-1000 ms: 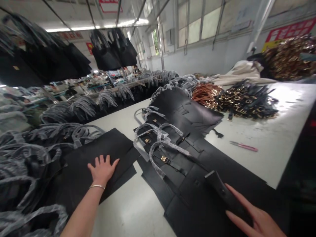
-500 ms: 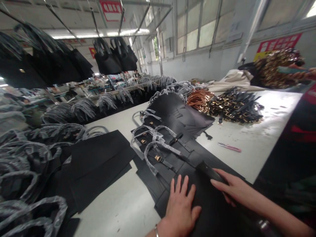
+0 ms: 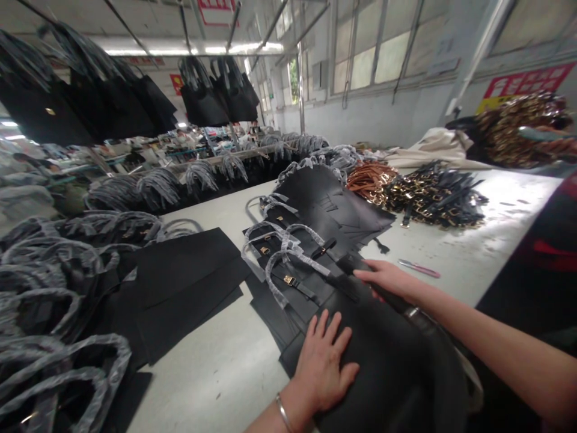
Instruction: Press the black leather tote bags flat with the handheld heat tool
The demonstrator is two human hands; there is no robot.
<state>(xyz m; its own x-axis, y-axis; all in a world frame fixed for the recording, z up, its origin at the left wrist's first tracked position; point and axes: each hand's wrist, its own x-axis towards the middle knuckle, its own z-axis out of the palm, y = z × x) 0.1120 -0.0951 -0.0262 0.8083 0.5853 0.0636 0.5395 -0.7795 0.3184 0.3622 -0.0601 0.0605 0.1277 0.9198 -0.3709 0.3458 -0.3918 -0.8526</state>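
Note:
My left hand (image 3: 325,359) lies flat on a black leather bag panel (image 3: 383,355), fingers spread and pointing away from me. My right hand (image 3: 383,279) is closed on the far right edge of this black leather, which is raised and curls along the right side. Just beyond my hands, several black bag panels overlap in a row. They carry plastic-wrapped handles (image 3: 274,276) and small straps with a gold buckle (image 3: 289,280). The fingertips of my right hand are partly hidden by the leather.
Black panels (image 3: 189,270) and wrapped handles (image 3: 67,300) lie at the left. Brown straps (image 3: 367,179) and black buckled straps (image 3: 437,195) are heaped at the back right, near a pink-handled tool (image 3: 419,269). Another person's hand (image 3: 559,143) shows at far right, by gold-coloured hardware (image 3: 509,132).
My right hand has moved forward and left, carrying the leather edge away from me. My left hand stays flat on the panel. The view has shifted slightly.

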